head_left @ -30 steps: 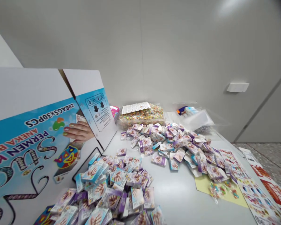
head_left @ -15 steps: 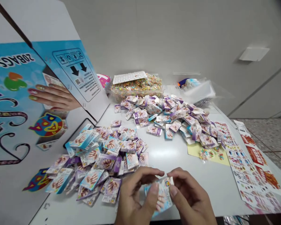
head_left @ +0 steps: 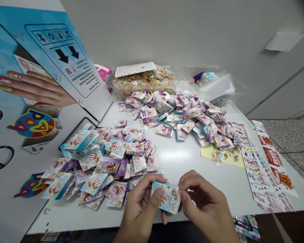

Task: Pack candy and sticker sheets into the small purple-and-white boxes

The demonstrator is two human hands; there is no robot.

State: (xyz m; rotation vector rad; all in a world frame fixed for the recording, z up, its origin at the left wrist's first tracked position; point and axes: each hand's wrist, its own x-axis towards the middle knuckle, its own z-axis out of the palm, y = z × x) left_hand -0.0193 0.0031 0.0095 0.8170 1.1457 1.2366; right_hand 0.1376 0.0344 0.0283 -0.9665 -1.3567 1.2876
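Observation:
A small light-blue and white nail sticker box (head_left: 170,199) is held in front of me above the near edge of the table. My left hand (head_left: 144,202) grips its left side, thumb across the front face and fingers behind. At the box's right end, the thumb and forefinger of my right hand (head_left: 202,202) pinch the edge or flap; the exact part is hard to make out. To the left lies a heap of similar boxes (head_left: 111,165) in blue and purple. Farther back spreads a second pile of boxes (head_left: 187,116), several with flaps standing up.
A clear tub of colourful small packets (head_left: 142,81) stands at the back, beside another clear tub (head_left: 218,84). A large printed carton (head_left: 91,77) rises on the left. Sticker sheets (head_left: 255,172) and yellow paper (head_left: 207,151) with small bead packets (head_left: 220,156) lie right.
The held box has turned, so its printed end now points right, toward my right hand. My right fingers have shifted to that end. The whole view has swung slightly.

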